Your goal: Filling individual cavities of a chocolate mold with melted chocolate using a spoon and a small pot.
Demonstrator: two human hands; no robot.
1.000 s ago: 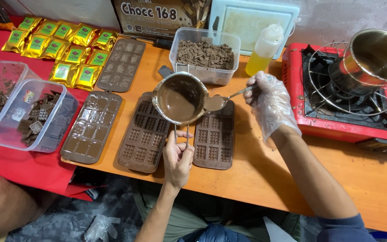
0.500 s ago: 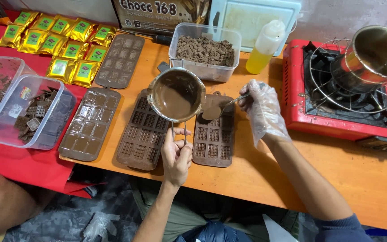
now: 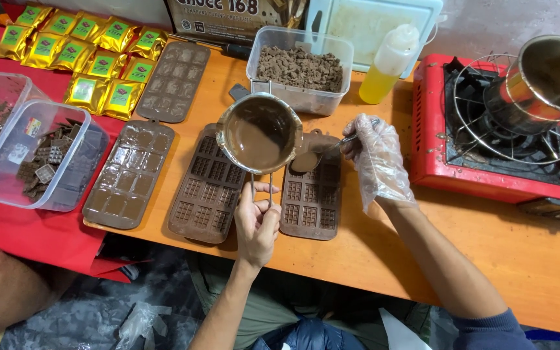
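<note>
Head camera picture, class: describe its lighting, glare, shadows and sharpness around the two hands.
Head view: soft, even light; faint shadows under the left hand and the brown moulds; bright glare on the steel pot and the melted chocolate in the small pan; the gloved right hand and tabletop are sharp, while the frame edges bend slightly.

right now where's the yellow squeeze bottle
In the head view the squeeze bottle stands at the table's far edge, between the tub of chocolate pieces and the red stove.
</note>
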